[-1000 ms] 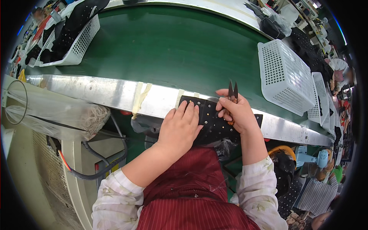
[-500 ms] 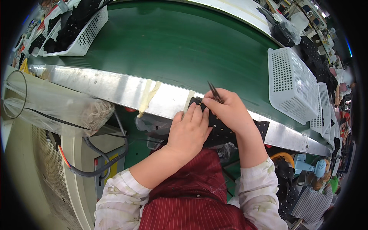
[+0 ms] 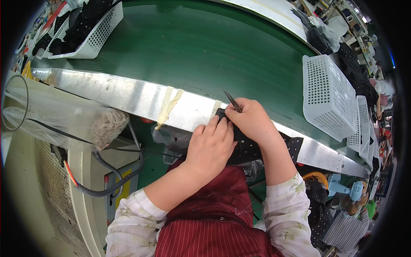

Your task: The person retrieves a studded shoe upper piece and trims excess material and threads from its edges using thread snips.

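Observation:
A piece of black cloth with small pale dots (image 3: 247,147) lies over the near metal edge and hangs down in front of me. My left hand (image 3: 210,143) is flat on its left part, fingers stretched out side by side. Close beside it, my right hand (image 3: 250,118) pinches at the cloth's far edge with thumb and forefinger. Dark, pointed thread snips (image 3: 231,100) are tucked in that same hand, their tips sticking out up and to the left over the green belt. What lies between the pinching fingertips is hidden.
Beyond the metal edge (image 3: 128,92), taped in places, runs a green conveyor belt (image 3: 192,47). White perforated baskets stand at far left (image 3: 100,36) and right (image 3: 327,92). A plastic bag of cords (image 3: 109,128) hangs at left. A small blue fan (image 3: 349,188) is at lower right.
My right hand has turned slightly, and the snips' tips have swung left and lower. My left hand keeps its place on the cloth. The whole view has shifted a little.

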The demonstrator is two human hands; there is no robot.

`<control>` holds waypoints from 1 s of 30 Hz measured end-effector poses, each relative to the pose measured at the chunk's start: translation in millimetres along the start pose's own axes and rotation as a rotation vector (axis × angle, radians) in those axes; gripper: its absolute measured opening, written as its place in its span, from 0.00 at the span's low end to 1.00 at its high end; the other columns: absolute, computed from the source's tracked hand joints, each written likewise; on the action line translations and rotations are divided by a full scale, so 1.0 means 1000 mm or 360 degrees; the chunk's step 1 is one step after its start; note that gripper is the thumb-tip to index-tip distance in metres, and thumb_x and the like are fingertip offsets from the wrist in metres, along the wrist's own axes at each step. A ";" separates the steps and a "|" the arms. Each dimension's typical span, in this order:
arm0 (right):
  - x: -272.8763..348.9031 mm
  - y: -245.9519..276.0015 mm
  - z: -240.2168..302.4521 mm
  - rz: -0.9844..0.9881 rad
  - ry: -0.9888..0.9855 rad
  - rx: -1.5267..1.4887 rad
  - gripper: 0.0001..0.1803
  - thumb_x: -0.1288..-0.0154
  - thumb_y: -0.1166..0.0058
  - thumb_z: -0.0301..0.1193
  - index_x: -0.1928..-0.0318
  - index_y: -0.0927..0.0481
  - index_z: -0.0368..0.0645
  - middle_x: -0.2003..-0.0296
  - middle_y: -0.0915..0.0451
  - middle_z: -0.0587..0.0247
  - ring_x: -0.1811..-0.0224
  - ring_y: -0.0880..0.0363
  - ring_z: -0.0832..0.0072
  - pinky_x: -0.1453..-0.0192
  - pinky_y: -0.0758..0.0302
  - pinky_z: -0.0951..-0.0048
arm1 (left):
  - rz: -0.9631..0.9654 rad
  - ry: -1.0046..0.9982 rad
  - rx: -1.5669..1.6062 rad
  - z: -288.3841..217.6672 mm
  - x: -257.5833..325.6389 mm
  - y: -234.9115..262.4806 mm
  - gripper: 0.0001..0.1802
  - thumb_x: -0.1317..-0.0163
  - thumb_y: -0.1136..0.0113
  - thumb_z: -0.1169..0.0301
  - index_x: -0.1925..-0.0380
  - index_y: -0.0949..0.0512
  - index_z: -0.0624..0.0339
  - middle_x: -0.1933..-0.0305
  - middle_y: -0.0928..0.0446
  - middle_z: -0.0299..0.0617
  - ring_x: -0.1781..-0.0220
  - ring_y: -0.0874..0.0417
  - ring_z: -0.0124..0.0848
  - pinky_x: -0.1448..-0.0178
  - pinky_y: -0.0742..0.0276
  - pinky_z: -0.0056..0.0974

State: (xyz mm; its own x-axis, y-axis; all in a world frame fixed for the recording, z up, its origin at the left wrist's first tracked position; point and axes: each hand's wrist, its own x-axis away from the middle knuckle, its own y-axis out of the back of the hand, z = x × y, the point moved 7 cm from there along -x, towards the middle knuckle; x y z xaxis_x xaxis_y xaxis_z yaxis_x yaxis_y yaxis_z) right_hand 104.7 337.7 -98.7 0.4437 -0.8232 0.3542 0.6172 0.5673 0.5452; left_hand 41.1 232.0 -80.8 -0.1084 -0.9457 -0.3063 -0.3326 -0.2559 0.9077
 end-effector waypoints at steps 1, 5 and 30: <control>0.000 -0.001 0.002 0.0002 0.0002 -0.0001 0.12 0.42 0.47 0.30 0.69 0.23 0.30 0.78 0.23 0.59 0.73 0.28 0.78 0.66 0.29 0.73 | 0.0007 0.0002 0.0003 0.000 0.000 -0.001 0.24 0.47 0.39 0.62 0.52 0.27 0.63 0.47 0.29 0.46 0.44 0.29 0.40 0.48 0.33 0.41; 0.000 0.000 0.005 -0.0081 0.0050 0.0116 0.14 0.41 0.49 0.32 0.70 0.25 0.29 0.79 0.25 0.50 0.77 0.28 0.70 0.68 0.29 0.69 | 0.0000 0.0049 0.0122 0.004 0.003 -0.001 0.24 0.48 0.38 0.64 0.52 0.27 0.64 0.45 0.32 0.51 0.46 0.29 0.42 0.47 0.33 0.41; 0.029 0.028 -0.031 0.0046 -0.0070 -0.0166 0.10 0.42 0.44 0.30 0.71 0.23 0.35 0.80 0.26 0.70 0.76 0.31 0.87 0.72 0.34 0.83 | 0.0126 0.0072 -0.0001 0.000 -0.008 -0.002 0.24 0.47 0.39 0.64 0.55 0.30 0.70 0.45 0.31 0.59 0.44 0.29 0.46 0.43 0.31 0.42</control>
State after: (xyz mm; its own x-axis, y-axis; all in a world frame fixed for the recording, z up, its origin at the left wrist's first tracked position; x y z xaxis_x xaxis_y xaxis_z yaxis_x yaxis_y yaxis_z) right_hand 154.5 330.7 -96.7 0.4349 -0.8053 0.4030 0.6699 0.5884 0.4528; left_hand 42.0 239.6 -80.2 -0.0917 -0.9712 -0.2200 -0.3238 -0.1799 0.9289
